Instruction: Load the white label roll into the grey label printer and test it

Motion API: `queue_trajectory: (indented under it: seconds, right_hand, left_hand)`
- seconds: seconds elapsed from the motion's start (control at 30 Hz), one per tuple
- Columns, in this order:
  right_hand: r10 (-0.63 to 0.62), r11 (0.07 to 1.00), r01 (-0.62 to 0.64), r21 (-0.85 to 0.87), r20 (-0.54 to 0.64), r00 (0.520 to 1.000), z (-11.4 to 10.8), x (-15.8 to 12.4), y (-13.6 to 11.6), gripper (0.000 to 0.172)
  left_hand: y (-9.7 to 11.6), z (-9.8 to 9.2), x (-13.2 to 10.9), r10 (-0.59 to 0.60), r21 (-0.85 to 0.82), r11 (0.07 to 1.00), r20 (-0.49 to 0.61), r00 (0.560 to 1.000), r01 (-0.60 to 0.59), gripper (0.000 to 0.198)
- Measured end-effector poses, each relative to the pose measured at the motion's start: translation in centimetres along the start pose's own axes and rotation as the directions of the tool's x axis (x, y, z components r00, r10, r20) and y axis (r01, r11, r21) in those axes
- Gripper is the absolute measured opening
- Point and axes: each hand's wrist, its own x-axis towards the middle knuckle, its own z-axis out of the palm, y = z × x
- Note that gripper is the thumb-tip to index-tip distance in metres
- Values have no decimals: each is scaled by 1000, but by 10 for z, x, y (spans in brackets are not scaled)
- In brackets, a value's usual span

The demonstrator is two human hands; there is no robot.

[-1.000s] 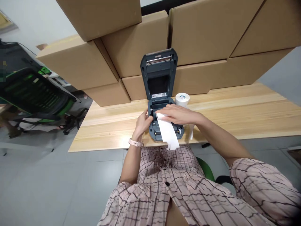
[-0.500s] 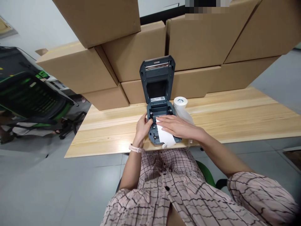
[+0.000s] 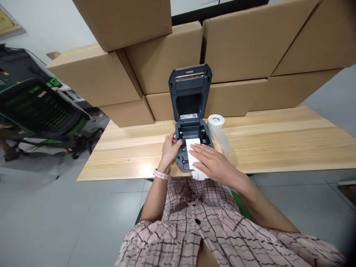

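Head view: the printer [image 3: 191,125] sits at the centre of the frame on a pale wooden desk [image 3: 272,137], its long axis running nearly straight up and down the picture. Its lid [image 3: 189,92] is raised and points to the top of the frame, the inner face turned to the camera; the base extends toward the bottom, leaning a little right. The body is dark grey with clipped corners, a shiny bar near the lid's top and a pale label by the hinge. A white paper strip [image 3: 192,152] lies lengthwise over the lower base, its ragged end reaching the desk's front edge. The left hand [image 3: 170,150] is clamped on the base's left side, thumb over the rim. The right hand [image 3: 210,163] lies flat on the strip, fingers straight and close together, gripping nothing visibly. Just right of the hinge, a white roll [image 3: 216,121] stands on end, core upward, its loose tail trailing down and right. Cardboard boxes [image 3: 178,55] fill the upper frame.
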Motion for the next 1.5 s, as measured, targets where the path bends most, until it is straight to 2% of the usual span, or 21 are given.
queue_trajectory:
  seconds: [0.2,0.53,1.0,1.27,1.5]
  right_hand:
    - [-33,997,39,72,-80,996,5,-3,-3,39]
    - [-40,995,52,89,-133,990,6,-5,-8,37]
    - [-52,987,78,141,-182,982,5,-8,-10,33]
    - [6,990,23,139,-205,979,9,-10,-18,32]
    - [35,986,-6,165,-177,984,7,-11,-19,33]
  left_hand:
    - [-1,2,0,41,-151,988,30,999,-36,55]
    - [1,4,-2,-25,-349,935,94,995,57,62]
    - [4,3,-2,-29,-319,946,79,996,53,62]
    - [2,4,-4,-45,-361,929,90,995,75,64]
    - [0,4,-5,-73,-364,926,83,994,98,68]
